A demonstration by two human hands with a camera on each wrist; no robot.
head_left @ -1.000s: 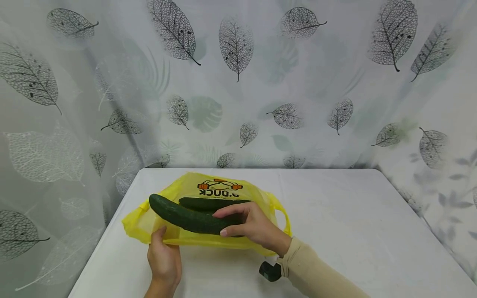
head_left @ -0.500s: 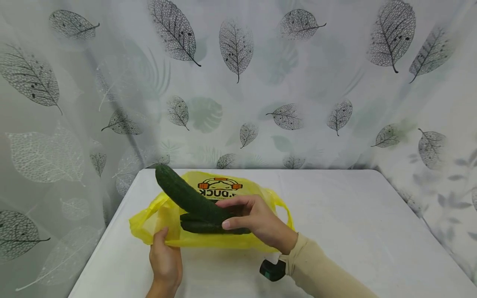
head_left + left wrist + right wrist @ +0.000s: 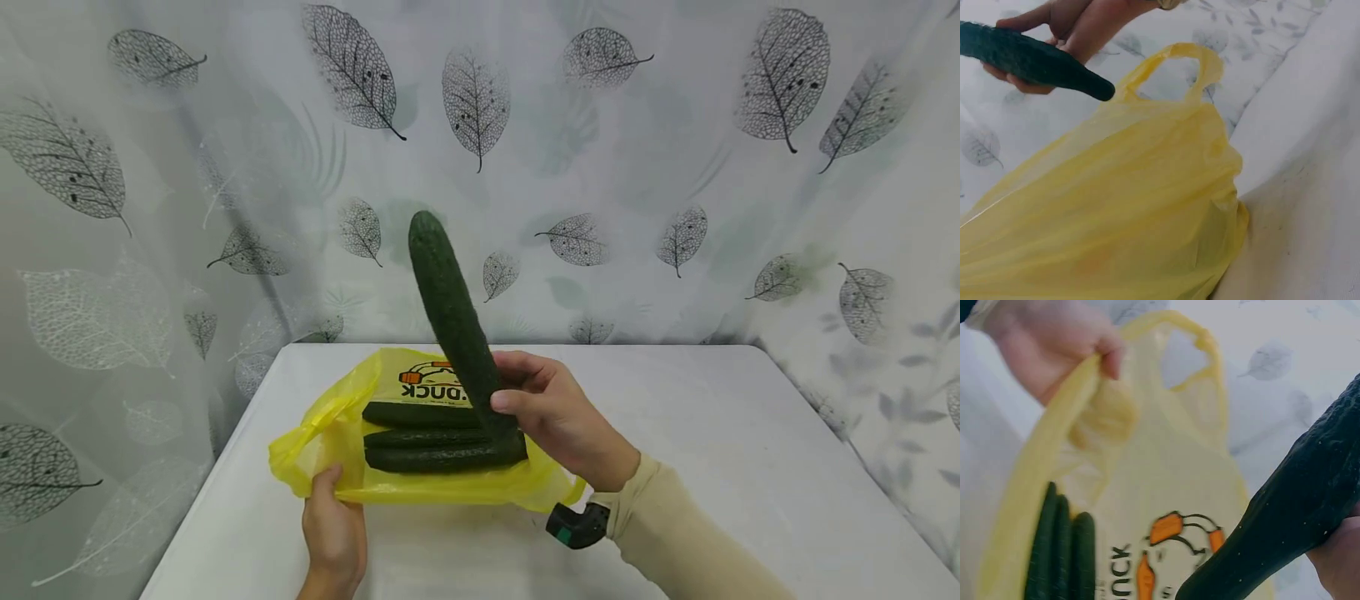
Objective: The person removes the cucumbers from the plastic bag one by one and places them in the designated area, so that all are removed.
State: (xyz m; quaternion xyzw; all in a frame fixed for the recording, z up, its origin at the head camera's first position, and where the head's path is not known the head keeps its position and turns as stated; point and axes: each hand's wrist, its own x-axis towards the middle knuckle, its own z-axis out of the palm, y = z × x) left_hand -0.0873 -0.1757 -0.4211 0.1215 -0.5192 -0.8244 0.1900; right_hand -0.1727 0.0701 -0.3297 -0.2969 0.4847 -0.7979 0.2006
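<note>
A long dark green cucumber point(image 3: 450, 312) stands tilted above the yellow plastic bag point(image 3: 397, 492), its top leaning left. My right hand point(image 3: 562, 412) grips it near the lower end, thumb in front. In the left wrist view the cucumber's end point(image 3: 1088, 81) points out past that hand. My left hand point(image 3: 333, 533) pinches the bag's near rim at the left, thumb on top; the right wrist view shows this hand point(image 3: 1054, 344) holding the edge up. Inside the bag, several more cucumbers point(image 3: 442, 457) lie side by side.
The bag rests on a white table point(image 3: 675, 433), its printed duck logo upside down on the far side. A leaf-patterned curtain point(image 3: 622, 167) hangs behind and at both sides. A small black device point(image 3: 577, 525) sits at the right wrist, below the beige sleeve point(image 3: 675, 517).
My right hand has lifted one cucumber up out of the bag and swung it from lying flat to nearly upright, moving right. The left hand keeps hold of the bag's rim.
</note>
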